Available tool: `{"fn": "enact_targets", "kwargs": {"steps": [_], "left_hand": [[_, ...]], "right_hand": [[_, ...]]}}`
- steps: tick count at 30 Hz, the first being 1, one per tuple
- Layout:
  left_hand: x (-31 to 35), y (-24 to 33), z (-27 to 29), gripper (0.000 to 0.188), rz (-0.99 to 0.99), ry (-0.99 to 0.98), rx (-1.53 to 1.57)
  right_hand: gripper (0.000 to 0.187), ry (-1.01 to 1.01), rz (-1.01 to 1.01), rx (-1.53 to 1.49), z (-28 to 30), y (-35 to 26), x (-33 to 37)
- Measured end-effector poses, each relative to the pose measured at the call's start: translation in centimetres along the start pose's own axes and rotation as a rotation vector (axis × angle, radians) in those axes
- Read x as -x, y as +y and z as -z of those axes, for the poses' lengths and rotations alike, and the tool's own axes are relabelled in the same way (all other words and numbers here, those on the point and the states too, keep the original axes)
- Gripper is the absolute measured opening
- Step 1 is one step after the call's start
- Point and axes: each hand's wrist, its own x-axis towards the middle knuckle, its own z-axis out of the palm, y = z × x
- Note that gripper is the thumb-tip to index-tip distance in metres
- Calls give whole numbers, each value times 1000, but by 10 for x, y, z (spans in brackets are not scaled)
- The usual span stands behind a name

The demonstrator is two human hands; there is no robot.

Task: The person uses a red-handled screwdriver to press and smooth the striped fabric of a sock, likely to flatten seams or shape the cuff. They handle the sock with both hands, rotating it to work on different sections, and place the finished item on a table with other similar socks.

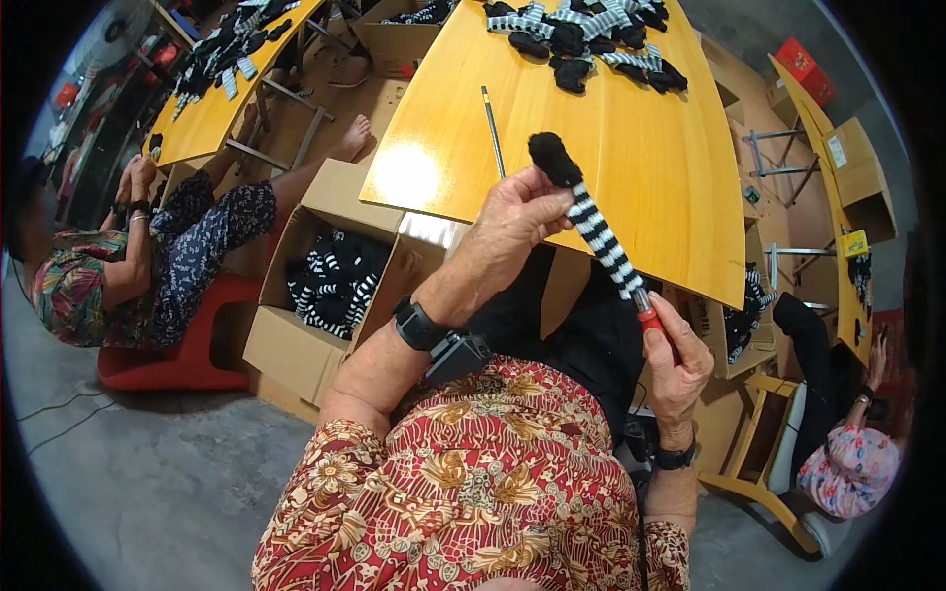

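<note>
My left hand point(524, 212) pinches a striped knitted tube point(603, 236) in black and white just below its fuzzy black end point(555, 160). The tube slants down to the right, in front of the table's near edge. At its lower end, my right hand point(678, 364) is closed round the red handle of a tool point(648, 317). A short bit of metal shows above the handle, and the tube's opening sits around it; the rest of the shaft is hidden. Ahead, on the yellow table point(443, 128), lies a thin dark rod point(493, 130) with a yellowish tip.
Striped and black knitted pieces point(581, 39) are heaped at the table's far end. Left of me stands an open carton point(379, 286) of similar pieces; another carton point(724, 340) is at right. One person point(99, 266) sits at left, another point(852, 468) at right.
</note>
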Motion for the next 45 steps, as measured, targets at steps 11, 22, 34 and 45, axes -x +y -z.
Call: {"fn": "enact_targets", "kwargs": {"steps": [11,22,34,45], "left_hand": [[-3,-25,-13,8,-172,-4,-5],[9,9,-4,20,-121,94,-108],[6,16,11,25,-197,113,-85],[-6,-2,-1,13,-311,225,-10]], "right_hand": [[30,211,-8,-104,-33,18,15],[32,24,-217,-536,-18,39,1],[39,-150,102,43,-14,4,-10],[41,61,93,35,-44,6,2]]}}
